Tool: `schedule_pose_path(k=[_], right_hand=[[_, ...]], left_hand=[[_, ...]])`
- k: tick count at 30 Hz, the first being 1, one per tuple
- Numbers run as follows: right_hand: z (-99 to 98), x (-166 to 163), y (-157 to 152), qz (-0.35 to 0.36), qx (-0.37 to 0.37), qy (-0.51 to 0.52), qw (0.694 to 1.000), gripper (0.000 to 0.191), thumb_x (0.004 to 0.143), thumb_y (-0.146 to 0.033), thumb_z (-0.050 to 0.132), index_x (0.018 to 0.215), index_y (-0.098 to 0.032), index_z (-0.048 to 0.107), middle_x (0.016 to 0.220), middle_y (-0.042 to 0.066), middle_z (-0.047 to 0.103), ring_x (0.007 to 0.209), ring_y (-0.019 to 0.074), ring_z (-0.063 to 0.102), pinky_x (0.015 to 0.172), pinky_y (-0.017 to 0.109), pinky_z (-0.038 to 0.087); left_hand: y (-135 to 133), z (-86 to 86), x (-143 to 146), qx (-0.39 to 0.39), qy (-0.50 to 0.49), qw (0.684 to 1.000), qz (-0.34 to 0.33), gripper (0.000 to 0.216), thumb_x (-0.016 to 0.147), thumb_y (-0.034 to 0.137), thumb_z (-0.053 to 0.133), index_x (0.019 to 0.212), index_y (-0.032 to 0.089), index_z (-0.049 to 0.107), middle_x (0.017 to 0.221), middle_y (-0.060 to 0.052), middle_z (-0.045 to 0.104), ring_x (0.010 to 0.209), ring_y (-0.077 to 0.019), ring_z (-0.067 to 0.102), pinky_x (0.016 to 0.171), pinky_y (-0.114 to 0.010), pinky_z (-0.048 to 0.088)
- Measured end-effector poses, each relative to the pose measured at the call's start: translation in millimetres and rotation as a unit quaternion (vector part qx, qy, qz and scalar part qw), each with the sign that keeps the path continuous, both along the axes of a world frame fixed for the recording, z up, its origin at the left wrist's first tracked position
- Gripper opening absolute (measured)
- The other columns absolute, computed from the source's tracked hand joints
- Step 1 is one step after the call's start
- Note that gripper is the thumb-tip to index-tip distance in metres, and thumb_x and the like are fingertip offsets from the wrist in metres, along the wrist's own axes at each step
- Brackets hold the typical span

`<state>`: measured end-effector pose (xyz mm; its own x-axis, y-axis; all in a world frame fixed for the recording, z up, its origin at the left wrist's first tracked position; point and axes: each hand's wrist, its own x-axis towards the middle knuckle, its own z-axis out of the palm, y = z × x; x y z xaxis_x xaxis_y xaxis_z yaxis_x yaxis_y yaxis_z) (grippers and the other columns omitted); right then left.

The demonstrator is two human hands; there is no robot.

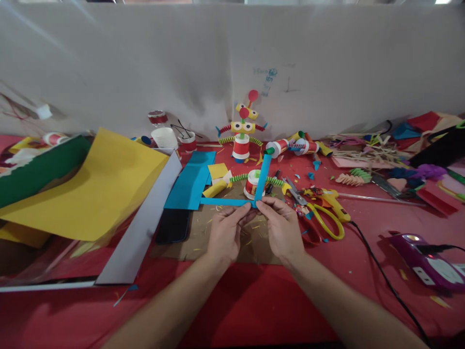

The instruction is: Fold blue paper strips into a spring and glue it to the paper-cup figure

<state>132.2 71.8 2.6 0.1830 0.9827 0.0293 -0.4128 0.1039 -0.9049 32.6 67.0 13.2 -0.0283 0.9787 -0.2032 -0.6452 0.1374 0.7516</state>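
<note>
Two blue paper strips [228,202] meet at a corner between my hands, one running left and the other pointing up and away. My left hand [227,230] pinches the corner with thumb and fingers. From the other side, my right hand [283,228] grips the same joint. Just beyond my fingers stands a paper cup [251,185] in red and white, with green folded-paper arms. Under the hands lies a brown cardboard sheet [203,242]. A sheet of blue paper [191,182] is left of the strips, partly over a dark phone [173,226].
Yellow-handled scissors [327,220] and a yellow glue gun [336,203] lie to the right, with a cord running forward. A purple power box [425,259] sits far right. Yellow paper [90,194] rises at left. Finished-looking cup figures [241,145] stand by the wall.
</note>
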Motion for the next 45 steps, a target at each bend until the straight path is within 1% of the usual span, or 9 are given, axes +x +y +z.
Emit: schedule_pose_path(k=[5,10,14,18,23,28,33,39,45], right_hand=[[4.1,1,-2,0.006,0.016,-0.04,0.999,0.01,0.074,-0.025,0.068,0.082,-0.02,0.067,0.082,0.002,0.069,0.079,0.017,0.063,0.083,0.036,0.049],[5.3,5,-4,-0.005,0.043,-0.104,0.994,0.01,0.076,-0.022,0.067,0.086,-0.021,0.064,0.084,0.001,0.067,0.079,0.0151,0.062,0.075,0.03,0.05],[3.9,6,-5,-0.017,0.058,-0.145,0.988,0.012,0.076,-0.021,0.067,0.087,-0.021,0.063,0.085,0.001,0.067,0.079,0.0149,0.062,0.074,0.029,0.05],[4.2,6,-6,0.017,0.062,-0.158,0.985,0.01,0.079,-0.025,0.064,0.088,-0.021,0.065,0.086,0.002,0.067,0.081,0.0165,0.062,0.076,0.032,0.05],[2.7,8,-5,0.037,0.07,-0.17,0.982,0.009,0.079,-0.028,0.063,0.087,-0.022,0.065,0.085,0.002,0.065,0.077,0.0161,0.059,0.077,0.033,0.049],[2.7,8,-4,0.053,0.081,-0.177,0.979,0.013,0.081,-0.029,0.062,0.091,-0.024,0.065,0.087,0.003,0.065,0.078,0.0165,0.06,0.078,0.034,0.049],[8.3,9,-6,0.0,0.114,-0.257,0.96,0.007,0.08,-0.026,0.062,0.077,-0.021,0.066,0.085,0.003,0.063,0.082,0.0174,0.059,0.077,0.033,0.047],[10.2,12,-4,0.009,0.08,-0.264,0.961,0.011,0.076,-0.025,0.065,0.067,-0.019,0.062,0.071,0.001,0.061,0.069,0.0156,0.057,0.065,0.029,0.046],[6.2,7,1,0.072,-0.016,-0.142,0.987,0.017,0.074,-0.032,0.068,0.086,-0.02,0.07,0.08,0.003,0.071,0.072,0.0177,0.063,0.071,0.034,0.05]], left_hand=[[1,2.8,-2,0.011,0.014,0.999,-0.037,0.015,0.063,0.017,0.077,0.078,0.017,0.074,0.08,-0.004,0.074,0.077,-0.0132,0.067,0.081,-0.026,0.05],[0,9.6,-4,-0.015,0.074,0.996,-0.055,0.013,0.061,0.02,0.079,0.072,0.015,0.074,0.075,-0.006,0.074,0.071,-0.0145,0.065,0.075,-0.029,0.051],[-1,11.6,-4,0.008,0.098,0.995,-0.027,0.018,0.06,0.016,0.078,0.078,0.017,0.075,0.085,-0.007,0.075,0.078,-0.0174,0.066,0.079,-0.032,0.051],[-2,16.7,-5,0.012,0.157,0.987,0.017,0.011,0.06,0.011,0.075,0.069,0.017,0.075,0.073,-0.004,0.074,0.075,-0.0171,0.066,0.079,-0.031,0.051],[-1,21.9,-7,0.03,0.191,0.98,0.053,0.016,0.058,0.005,0.073,0.063,0.02,0.074,0.07,-0.003,0.074,0.075,-0.0187,0.066,0.077,-0.032,0.052],[1,20.3,-9,0.078,0.197,0.975,0.071,0.017,0.056,0.005,0.075,0.061,0.021,0.072,0.069,-0.002,0.072,0.073,-0.0187,0.065,0.075,-0.031,0.052],[0,20.2,-10,0.075,0.207,0.975,0.045,0.012,0.061,0.008,0.074,0.063,0.02,0.074,0.067,-0.003,0.071,0.07,-0.0172,0.064,0.074,-0.03,0.05],[0,8.1,-8,0.045,0.189,0.981,0.019,0.004,0.061,0.015,0.075,0.065,0.015,0.074,0.068,-0.005,0.072,0.069,-0.017,0.063,0.07,-0.029,0.049],[7,-4.9,-11,-0.028,0.103,0.994,-0.012,0.016,0.058,0.024,0.079,0.067,0.014,0.073,0.067,-0.006,0.071,0.064,-0.0151,0.062,0.068,-0.029,0.048]])
